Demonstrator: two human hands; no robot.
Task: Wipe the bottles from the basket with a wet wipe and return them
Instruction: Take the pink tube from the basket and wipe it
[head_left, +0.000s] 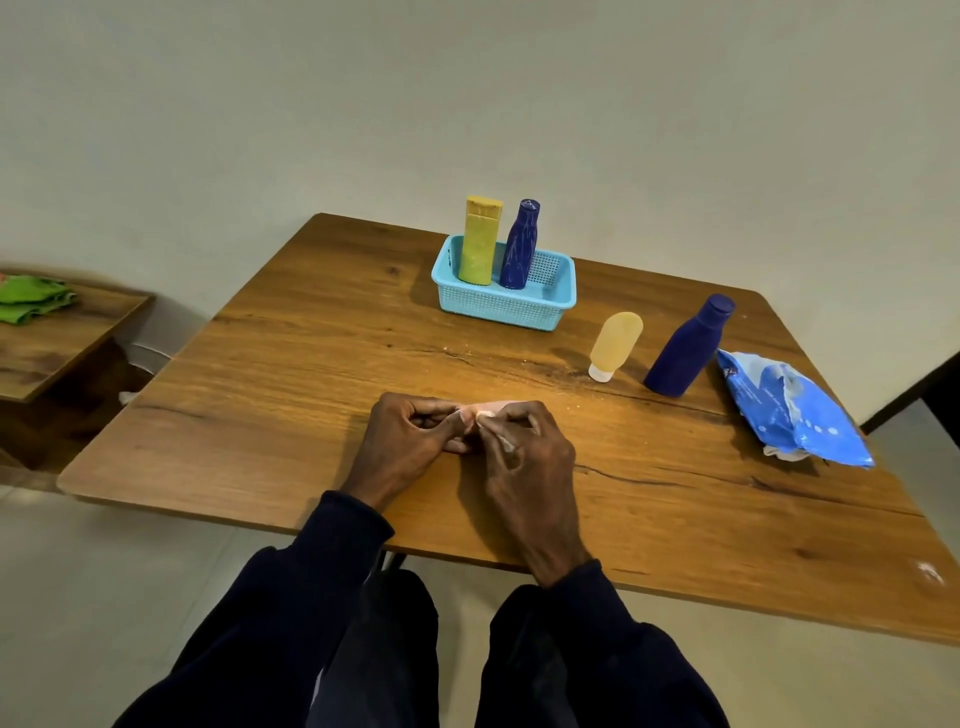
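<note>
A wooden table (260, 364) fills most of the view, set against a plain wall. A lower side table (62, 343) stands well apart at the left edge.

On the table's right side lies a crumpled blue pack (795, 410) of wipes, with white tissue showing at its near end. Toward the far edge sits a light blue mesh basket (498, 306).

The left hand (415, 441) and right hand (524, 457) meet at the middle of the table, near its front edge. Both have curled fingers, and each pinches the wipe (491, 406) between thumb and fingertips. Dark sleeves cover both forearms.

A big blue bottle (685, 348) stands on the table just left of the pack. It is outside the basket and appears to lean in this wide view. Inside the basket, at its left end, a yellow bottle (480, 241) and a slim blue bottle (519, 244) stand upright side by side. Its right end holds nothing.

A pale yellow tube (615, 343) stands on its white cap between the basket and the big blue bottle. A green cloth (31, 299) lies bunched on the side table.

The wipe is the smallest thing. Only a pale strip of it shows between the fingertips, low over the tabletop, and the fingers hide the rest.
</note>
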